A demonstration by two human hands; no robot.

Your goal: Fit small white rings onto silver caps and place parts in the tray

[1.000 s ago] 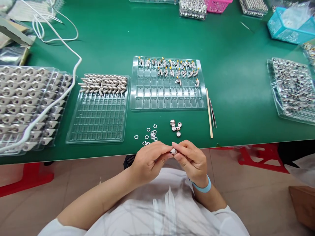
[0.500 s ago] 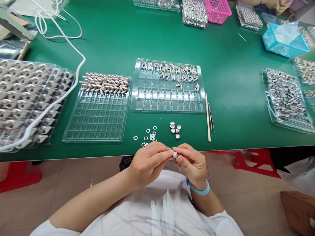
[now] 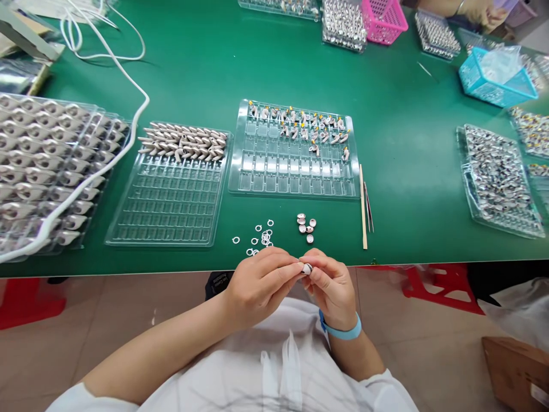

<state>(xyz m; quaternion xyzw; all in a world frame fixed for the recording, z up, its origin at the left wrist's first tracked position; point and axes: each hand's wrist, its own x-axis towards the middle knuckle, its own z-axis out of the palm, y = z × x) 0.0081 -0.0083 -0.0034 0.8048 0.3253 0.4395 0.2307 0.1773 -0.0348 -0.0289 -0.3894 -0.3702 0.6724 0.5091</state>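
Between the fingertips of my two hands is a small silvery rounded part (image 3: 306, 269), at the table's front edge. My left hand (image 3: 261, 284) pinches it from one side, and my right hand (image 3: 332, 284), with a blue band at the wrist, grips the other side. Fingers hide much of the part, so its exact kind cannot be made out. Just beyond my left hand lie several white rings (image 3: 265, 236), each with a small tab. Several small round metallic caps (image 3: 309, 229) rest on the green table (image 3: 412, 171) beyond my fingertips.
A clear tray (image 3: 295, 186) holds several small parts with yellow tips. Left of it, another tray (image 3: 165, 223) carries rows of pointed metallic pieces. A wooden stick (image 3: 363, 209) and tweezers (image 3: 369, 209) lie to the right. A white cable (image 3: 139, 114) crosses the left trays. Another person's hand (image 3: 484, 12) appears far right.
Both hands keep their pinch on the small part, which seems slightly turned and shows more of its pale face. The view has shifted slightly.
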